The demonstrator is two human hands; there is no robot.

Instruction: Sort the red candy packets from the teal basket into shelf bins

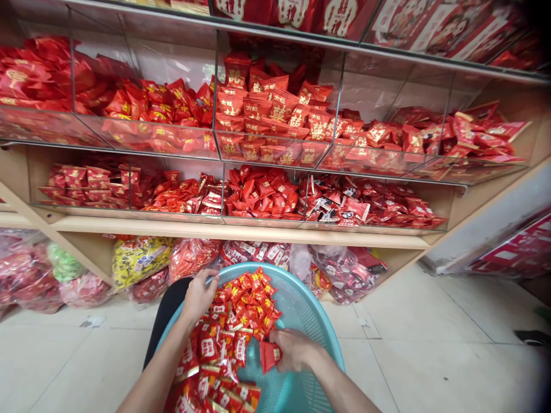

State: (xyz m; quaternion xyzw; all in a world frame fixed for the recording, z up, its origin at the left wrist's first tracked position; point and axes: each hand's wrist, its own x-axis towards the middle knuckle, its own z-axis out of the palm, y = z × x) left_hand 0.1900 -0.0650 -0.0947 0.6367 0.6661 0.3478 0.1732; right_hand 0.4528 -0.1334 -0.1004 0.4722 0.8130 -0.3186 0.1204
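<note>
A teal plastic basket (316, 307) stands low in front of me, holding many small red and gold wrapped candies (252, 295) and larger red packets (210, 347) with white labels. My left hand (201, 295) is closed over the basket's far left rim, its fingers curled around the edge. Inside the basket, toward the right, my right hand (295, 349) pinches a plain red candy packet (270, 355) with faint gold print. Bare teal basket bottom shows below that packet.
Clear-fronted shelf bins (275, 135) of red wrapped candies rise ahead, above a wooden shelf edge (241, 228). Beneath it sit stuffed plastic bags, including a yellow bag (142, 261). A dark-clothed leg (166, 312) is left of the basket on the tiled floor (413, 355).
</note>
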